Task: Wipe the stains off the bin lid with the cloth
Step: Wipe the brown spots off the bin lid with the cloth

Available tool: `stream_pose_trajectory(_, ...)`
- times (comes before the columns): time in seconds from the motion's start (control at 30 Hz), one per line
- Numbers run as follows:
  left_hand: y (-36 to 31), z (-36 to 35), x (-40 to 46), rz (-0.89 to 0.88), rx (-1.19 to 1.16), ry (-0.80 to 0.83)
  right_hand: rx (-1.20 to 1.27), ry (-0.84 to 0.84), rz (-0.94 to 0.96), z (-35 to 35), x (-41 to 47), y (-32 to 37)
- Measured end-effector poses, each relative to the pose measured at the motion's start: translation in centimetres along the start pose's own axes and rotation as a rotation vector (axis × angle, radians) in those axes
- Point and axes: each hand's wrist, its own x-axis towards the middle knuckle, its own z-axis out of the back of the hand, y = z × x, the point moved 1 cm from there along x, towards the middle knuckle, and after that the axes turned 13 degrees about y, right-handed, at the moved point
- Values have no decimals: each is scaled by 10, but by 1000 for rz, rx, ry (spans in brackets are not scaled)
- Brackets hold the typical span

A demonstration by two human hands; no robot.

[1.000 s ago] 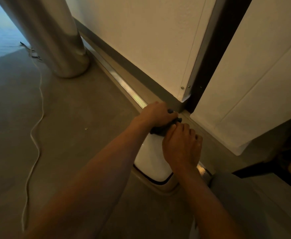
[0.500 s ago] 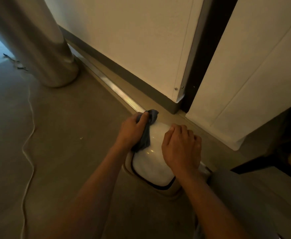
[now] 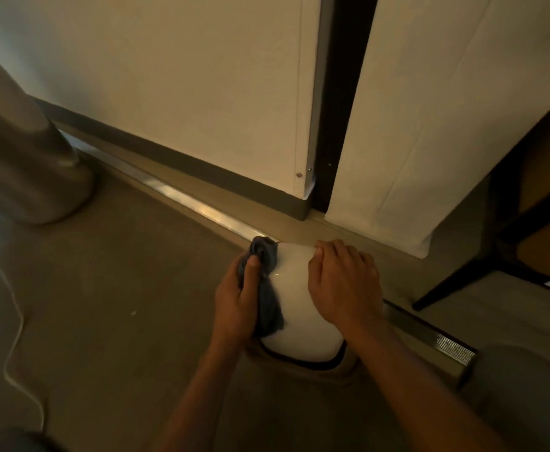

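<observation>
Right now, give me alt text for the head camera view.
A person's left hand presses a blue-grey cloth against the left side of a white bin lid, while the right hand rests on the lid's right side.

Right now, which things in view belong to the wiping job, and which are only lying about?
Part of the job:
bin lid
cloth, gripped by the left hand
right hand, resting on the lid

Only lying about:
white cord on the floor
metal column
chair leg

Grey floor (image 3: 110, 288) under bin (image 3: 299, 367), cord (image 3: 16, 337), metal column (image 3: 29, 177).
</observation>
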Motion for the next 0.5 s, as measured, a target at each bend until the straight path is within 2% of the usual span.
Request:
stream_pose_trajectory(0.13, -11, 2, 63, 116, 133, 230, -11, -19, -25, -2, 1, -1)
stream_pose_trajectory(0.23, -23, -11, 92, 79, 283, 342, 17, -30, -54, -2, 3, 1)
stream_pose_trajectory(0.3, -21, -12, 79, 27, 193, 324, 27, -36, -70, -3, 2, 3)
stream_pose_trajectory(0.4, 2, 2, 28, -13, 5, 187, 36, -36, -84, -3, 1, 5)
stream_pose_trajectory(0.5, 25, 9, -18, 23, -15, 106, 38, -40, -90, -1, -2, 6)
